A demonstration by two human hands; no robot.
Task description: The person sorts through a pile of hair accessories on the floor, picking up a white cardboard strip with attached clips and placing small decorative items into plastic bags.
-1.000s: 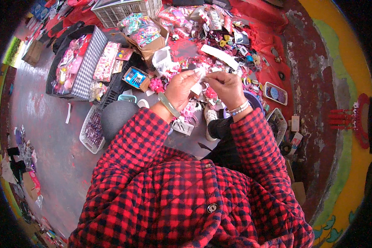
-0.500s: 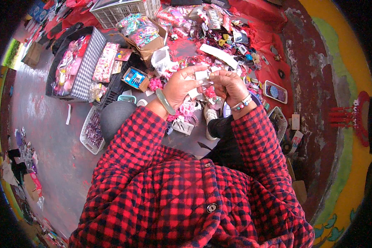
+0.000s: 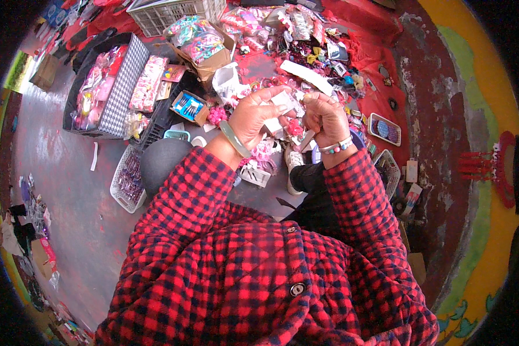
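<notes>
"What's the left hand (image 3: pixel 252 120) doing?"
"Pinching a white card (image 3: pixel 283 99); the right hand (image 3: pixel 330 122) curls just beside, its hold unclear"
"How far along?"
"Card lifted, whether finished I can't tell; beyond, loose accessories (image 3: pixel 314 56) lie heaped"

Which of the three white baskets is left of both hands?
The basket holding many purplish items. The other two baskets are right of the right hand.

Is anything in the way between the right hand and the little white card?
Nothing I can see. The left hand holds the white card, and the right hand is close beside it; I can't tell whether it's touching.
</notes>
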